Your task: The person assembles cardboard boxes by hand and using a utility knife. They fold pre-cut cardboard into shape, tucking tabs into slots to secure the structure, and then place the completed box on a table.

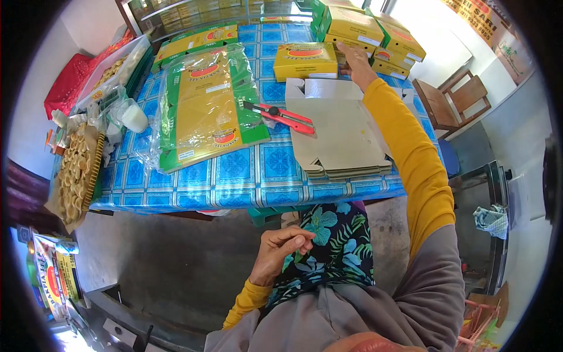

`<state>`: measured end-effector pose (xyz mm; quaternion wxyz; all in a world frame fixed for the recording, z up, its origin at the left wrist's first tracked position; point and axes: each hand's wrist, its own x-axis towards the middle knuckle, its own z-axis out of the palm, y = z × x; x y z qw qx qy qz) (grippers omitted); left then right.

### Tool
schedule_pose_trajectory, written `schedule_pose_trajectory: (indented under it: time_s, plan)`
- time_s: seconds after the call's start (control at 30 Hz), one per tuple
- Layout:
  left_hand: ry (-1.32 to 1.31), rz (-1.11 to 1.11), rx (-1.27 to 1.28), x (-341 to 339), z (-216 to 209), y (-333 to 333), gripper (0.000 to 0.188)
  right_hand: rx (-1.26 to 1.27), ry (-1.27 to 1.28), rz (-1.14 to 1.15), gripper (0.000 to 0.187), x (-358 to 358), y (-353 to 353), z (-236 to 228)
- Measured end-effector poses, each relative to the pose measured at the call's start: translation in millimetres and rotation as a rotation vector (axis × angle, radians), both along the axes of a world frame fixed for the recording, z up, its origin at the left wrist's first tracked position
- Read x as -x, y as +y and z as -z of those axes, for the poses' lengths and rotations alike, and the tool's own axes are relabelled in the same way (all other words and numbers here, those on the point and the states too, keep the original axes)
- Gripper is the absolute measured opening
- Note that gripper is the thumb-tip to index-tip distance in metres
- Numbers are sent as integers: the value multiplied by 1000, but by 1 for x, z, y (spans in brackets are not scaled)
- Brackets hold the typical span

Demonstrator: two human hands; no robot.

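My right arm stretches to the far side of the table, and my right hand [356,64] is open, its fingers extended beside a closed yellow box [305,60]. Whether the fingertips touch this box or the stacked yellow boxes [352,28] behind, I cannot tell. My left hand [280,251] hovers over my lap, thumb and fingers pinched together with nothing visible between them. Under my right forearm lies a pile of flat, unfolded cartons [337,126], grey side up. A red box cutter [281,116] rests across their left edge and a plastic-wrapped pack of yellow-and-green flat cartons [202,111].
A blue patterned cloth [229,182] covers the table. Round pastries fill a basket [76,170] at the left edge, near a clear plastic cup [132,115]. Behind is a pale plastic tub [117,70] of pastries. A wooden chair [451,100] stands beyond the right edge.
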<state>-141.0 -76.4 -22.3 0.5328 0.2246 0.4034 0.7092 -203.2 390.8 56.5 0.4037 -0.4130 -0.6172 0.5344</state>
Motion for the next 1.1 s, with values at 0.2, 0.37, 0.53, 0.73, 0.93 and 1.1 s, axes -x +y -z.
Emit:
schedule_pose_trajectory:
  time_s: [0.2,0.37,0.53,0.73,0.93,1.1]
  plan:
    - [188,-78,31,2,-18,3,18,-396,-395,-134,37,-99,15,13]
    - [847,-456,-15,23,-25,18,16,-1014,-1060,277,46,-207,14,-3]
    - [890,-553,93,50,-40,88,41,-594,-1170,131,51,-256,-7,15]
    - [651,-434,18,47,-22,139,54,-532,-741,-53,66,-307,24,68]
    - [461,-530,38,37,-26,111,52,-445,-732,-301,60,-312,-31,28]
    - [467,-687,49,42,-28,102,53,-344,-327,-332,42,-289,-54,41]
